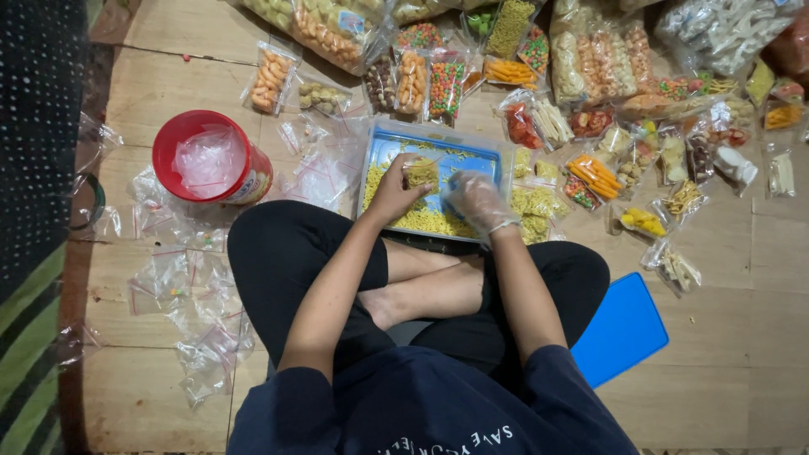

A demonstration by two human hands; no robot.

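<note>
The floor (pixel 742 337) is pale wood-grain sheeting laid in broad panels with thin dark seams, lit evenly and warmly from above. Along the left edge lies a green-striped mat (pixel 25 337), and above it a dark dotted fabric (pixel 38 109).

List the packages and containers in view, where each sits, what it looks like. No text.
Small clear bag: in left hand, part-filled with yellow snack.
Blue tray: in front of crossed legs, rectangular, yellow snack inside; gloved right hand in it.
Red tub: left of tray, round, clear plastic inside.
Empty zip bags: floor at left, clear.
Filled snack bags: top and right, clear, mixed colours.
Blue lid: lower right, flat.
</note>
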